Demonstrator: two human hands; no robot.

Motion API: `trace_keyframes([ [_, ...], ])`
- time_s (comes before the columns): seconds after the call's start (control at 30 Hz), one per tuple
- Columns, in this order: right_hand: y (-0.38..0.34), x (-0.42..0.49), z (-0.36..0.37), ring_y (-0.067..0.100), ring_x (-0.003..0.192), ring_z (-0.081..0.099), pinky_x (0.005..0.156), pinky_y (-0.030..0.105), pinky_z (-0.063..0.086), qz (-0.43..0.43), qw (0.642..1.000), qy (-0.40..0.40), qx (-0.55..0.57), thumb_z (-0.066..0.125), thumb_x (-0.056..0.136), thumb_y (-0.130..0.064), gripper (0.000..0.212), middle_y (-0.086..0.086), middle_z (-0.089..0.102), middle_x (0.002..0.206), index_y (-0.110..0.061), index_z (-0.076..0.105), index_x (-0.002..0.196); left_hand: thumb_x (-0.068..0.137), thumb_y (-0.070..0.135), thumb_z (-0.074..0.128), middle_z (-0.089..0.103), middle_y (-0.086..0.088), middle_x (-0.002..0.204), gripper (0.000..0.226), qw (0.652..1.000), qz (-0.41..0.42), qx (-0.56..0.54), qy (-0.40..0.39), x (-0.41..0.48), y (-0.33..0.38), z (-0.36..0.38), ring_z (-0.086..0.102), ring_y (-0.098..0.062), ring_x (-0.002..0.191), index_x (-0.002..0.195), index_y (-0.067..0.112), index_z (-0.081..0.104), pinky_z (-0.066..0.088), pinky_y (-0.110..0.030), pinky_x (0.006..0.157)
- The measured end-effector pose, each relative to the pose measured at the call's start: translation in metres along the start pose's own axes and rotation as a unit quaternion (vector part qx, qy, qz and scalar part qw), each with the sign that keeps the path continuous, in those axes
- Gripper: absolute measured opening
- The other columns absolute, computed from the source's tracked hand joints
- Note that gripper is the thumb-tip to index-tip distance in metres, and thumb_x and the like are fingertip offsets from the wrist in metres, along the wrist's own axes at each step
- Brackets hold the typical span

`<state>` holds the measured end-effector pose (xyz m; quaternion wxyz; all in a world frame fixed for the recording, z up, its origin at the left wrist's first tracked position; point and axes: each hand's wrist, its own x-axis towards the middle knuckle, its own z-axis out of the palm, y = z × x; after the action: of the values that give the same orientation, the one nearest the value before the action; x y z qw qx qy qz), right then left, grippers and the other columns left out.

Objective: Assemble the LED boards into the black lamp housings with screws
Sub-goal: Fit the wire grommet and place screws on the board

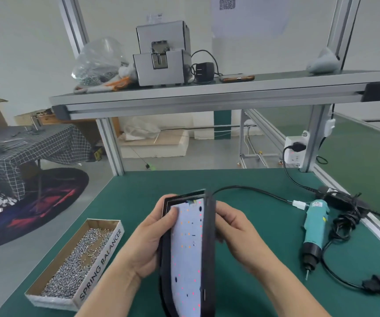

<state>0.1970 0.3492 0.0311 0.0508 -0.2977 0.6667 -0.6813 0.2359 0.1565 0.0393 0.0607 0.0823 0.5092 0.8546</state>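
Both hands, left (pixel 149 239) and right (pixel 237 232), grip the black lamp housing (pixel 209 248) with white LED board (pixel 187 255) at lower center, bottom edge cut off. Screw box (pixel 79 259) lower left; teal electric screwdriver (pixel 314 229) right on green tabletop (pixel 253 282).

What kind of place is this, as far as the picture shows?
Probably a small assembly workshop: a green-matted workbench, a box of screws, a corded electric screwdriver; the left hand and right hand hold a black lamp housing.
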Motion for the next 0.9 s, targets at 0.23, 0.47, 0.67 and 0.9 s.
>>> trace_keyframes([
  [0.23, 0.014, -0.007, -0.001, 0.01, 0.067, 0.05, 0.065, 0.031, 0.044, -0.004, 0.994, -0.004, -0.111, 0.052, 0.097, -0.036, 0.016, -0.003, 0.054, 0.073, -0.04, 0.057, 0.111, 0.099, 0.021, 0.056, 0.064, -0.016, 0.08, 0.023, 0.97, -0.123, -0.168, 0.128, 0.006, -0.023, -0.001, 0.067, -0.024, 0.058, 0.106, 0.001, 0.065, 0.061, -0.034, 0.054],
  [0.47, 0.016, -0.005, -0.002, 0.023, 0.089, 0.065, 0.078, 0.041, 0.055, -0.005, 0.992, 0.025, -0.124, 0.048, 0.106, -0.016, 0.019, -0.004, 0.071, 0.098, -0.022, 0.066, 0.107, 0.073, 0.006, 0.083, 0.07, -0.019, 0.114, 0.049, 0.999, -0.022, -0.023, 0.037, 0.007, -0.017, 0.007, 0.072, -0.031, 0.091, 0.119, 0.014, 0.067, 0.06, -0.041, 0.076],
  [0.67, 0.015, -0.008, -0.006, 0.024, 0.103, 0.068, 0.085, 0.036, 0.054, 0.11, 0.988, 0.003, 0.104, 0.058, 0.095, -0.007, 0.029, 0.015, 0.073, 0.118, -0.008, 0.068, 0.122, 0.062, 0.016, 0.096, 0.069, -0.021, 0.118, 0.059, 0.999, -0.007, 0.014, 0.043, 0.007, -0.012, 0.016, 0.07, -0.037, 0.097, 0.11, 0.018, 0.063, 0.058, -0.046, 0.079],
  [0.9, 0.017, -0.006, -0.003, 0.039, 0.1, 0.042, 0.086, 0.05, 0.029, 0.123, 0.972, 0.011, 0.202, 0.064, 0.09, -0.006, 0.036, 0.043, 0.057, 0.112, 0.009, 0.061, 0.121, 0.062, 0.017, 0.097, 0.069, -0.018, 0.113, 0.061, 0.999, -0.001, 0.037, 0.039, 0.0, -0.013, 0.01, 0.07, -0.034, 0.094, 0.111, 0.017, 0.06, 0.058, -0.046, 0.078],
])
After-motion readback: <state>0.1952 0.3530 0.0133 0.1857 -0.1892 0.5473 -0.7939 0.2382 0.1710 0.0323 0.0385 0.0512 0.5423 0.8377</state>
